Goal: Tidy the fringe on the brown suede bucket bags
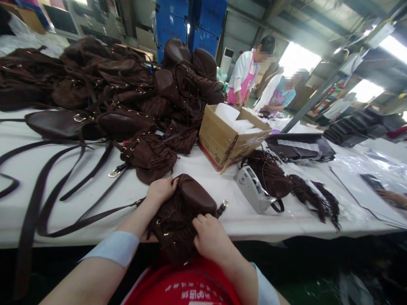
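Observation:
A dark brown fringed bag (195, 192) lies at the table's near edge, its smooth base facing up and its eyeleted top hanging toward my body. My left hand (162, 190) grips the bag's far left side, fingertips curled behind it. On the right side, my right hand (208, 233) has its fingers bent onto the bag's fabric. A buckled strap end (224, 206) sticks out to the right, and a long strap (95, 218) trails left over the white tabletop. Just beyond lies another fringed bag (152, 154) with a buckle.
A large heap of brown bags (111, 76) covers the back left. An open cardboard box (219, 140) with white sheets stands ahead, near a grey device (254, 190). Brown fringe pieces (314, 197) lie farther right. Co-workers in pink (244, 80) and purple aprons (280, 99) stand across the table.

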The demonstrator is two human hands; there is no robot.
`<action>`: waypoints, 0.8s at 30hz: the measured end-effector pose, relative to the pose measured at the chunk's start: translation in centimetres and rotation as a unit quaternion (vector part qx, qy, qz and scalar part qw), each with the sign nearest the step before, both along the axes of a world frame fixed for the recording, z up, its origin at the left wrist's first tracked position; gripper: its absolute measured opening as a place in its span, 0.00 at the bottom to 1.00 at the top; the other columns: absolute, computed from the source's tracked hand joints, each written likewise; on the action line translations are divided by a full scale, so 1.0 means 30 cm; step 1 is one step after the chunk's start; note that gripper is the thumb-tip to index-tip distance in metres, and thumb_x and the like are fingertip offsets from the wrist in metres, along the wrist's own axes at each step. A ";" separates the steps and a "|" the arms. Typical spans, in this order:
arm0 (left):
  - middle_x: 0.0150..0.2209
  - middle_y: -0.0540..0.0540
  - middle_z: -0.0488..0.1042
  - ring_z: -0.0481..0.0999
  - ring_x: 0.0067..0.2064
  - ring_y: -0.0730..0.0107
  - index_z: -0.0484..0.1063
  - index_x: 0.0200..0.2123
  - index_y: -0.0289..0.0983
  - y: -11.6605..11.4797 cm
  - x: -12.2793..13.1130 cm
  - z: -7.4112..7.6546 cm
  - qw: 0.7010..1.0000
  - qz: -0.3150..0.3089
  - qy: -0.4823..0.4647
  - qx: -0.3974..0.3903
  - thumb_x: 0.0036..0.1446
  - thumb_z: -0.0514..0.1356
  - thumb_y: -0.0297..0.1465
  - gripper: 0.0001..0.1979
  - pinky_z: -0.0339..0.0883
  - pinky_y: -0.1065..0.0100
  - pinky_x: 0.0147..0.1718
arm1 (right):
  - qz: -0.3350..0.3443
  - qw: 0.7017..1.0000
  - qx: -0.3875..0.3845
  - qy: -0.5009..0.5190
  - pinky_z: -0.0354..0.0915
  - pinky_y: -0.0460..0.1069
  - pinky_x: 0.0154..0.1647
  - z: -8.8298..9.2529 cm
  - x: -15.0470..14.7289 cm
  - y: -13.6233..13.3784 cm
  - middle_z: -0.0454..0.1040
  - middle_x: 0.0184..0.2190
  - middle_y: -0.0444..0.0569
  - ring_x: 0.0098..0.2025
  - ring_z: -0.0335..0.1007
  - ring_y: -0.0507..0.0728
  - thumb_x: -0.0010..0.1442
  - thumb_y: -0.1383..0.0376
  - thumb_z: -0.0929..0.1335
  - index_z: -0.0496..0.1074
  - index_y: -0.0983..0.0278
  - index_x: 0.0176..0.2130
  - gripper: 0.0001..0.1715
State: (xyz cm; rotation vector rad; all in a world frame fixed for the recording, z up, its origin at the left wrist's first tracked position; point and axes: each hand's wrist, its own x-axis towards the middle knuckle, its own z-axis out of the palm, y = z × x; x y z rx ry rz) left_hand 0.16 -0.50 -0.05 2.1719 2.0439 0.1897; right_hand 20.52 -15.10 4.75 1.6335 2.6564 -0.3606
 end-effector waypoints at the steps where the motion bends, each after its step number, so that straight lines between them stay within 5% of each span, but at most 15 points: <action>1: 0.36 0.35 0.79 0.79 0.40 0.50 0.76 0.39 0.37 -0.001 0.000 0.002 1.000 -0.001 0.000 -0.004 0.63 0.35 0.48 0.34 0.68 0.58 0.38 | 0.010 1.000 -0.005 -0.007 0.61 0.51 0.42 0.002 0.007 -0.001 0.71 0.37 0.51 0.41 0.63 0.59 0.54 0.70 0.65 0.70 0.65 0.37 0.08; 11: 0.38 0.33 0.79 0.78 0.42 0.49 0.77 0.39 0.36 0.006 0.001 0.002 1.000 -0.001 -0.009 -0.015 0.62 0.36 0.49 0.34 0.68 0.57 0.39 | 0.042 0.992 -0.067 0.102 0.57 0.47 0.39 0.096 0.111 -0.045 0.71 0.31 0.46 0.37 0.64 0.54 0.53 0.69 0.66 0.71 0.63 0.30 0.02; 18: 0.39 0.34 0.79 0.78 0.42 0.49 0.77 0.40 0.36 0.005 0.000 0.007 1.000 0.000 -0.008 -0.019 0.62 0.36 0.49 0.34 0.67 0.57 0.40 | 0.060 0.963 -0.206 0.166 0.58 0.44 0.31 0.163 0.193 -0.073 0.74 0.29 0.42 0.29 0.67 0.51 0.53 0.67 0.68 0.74 0.61 0.33 0.05; 21: 0.39 0.34 0.79 0.78 0.42 0.49 0.77 0.40 0.36 0.005 0.001 0.006 1.000 0.002 -0.007 -0.020 0.62 0.36 0.48 0.33 0.68 0.57 0.40 | 0.001 0.966 -0.121 0.227 0.62 0.45 0.37 0.159 0.169 -0.054 0.74 0.34 0.44 0.36 0.69 0.52 0.55 0.67 0.67 0.73 0.61 0.39 0.09; 24: 0.39 0.34 0.79 0.78 0.42 0.49 0.77 0.40 0.36 0.006 0.002 0.002 1.000 0.003 -0.007 -0.020 0.62 0.36 0.49 0.34 0.68 0.58 0.40 | -0.072 0.972 0.015 0.224 0.61 0.49 0.50 0.093 0.099 -0.013 0.73 0.45 0.50 0.47 0.67 0.56 0.56 0.68 0.68 0.71 0.62 0.45 0.16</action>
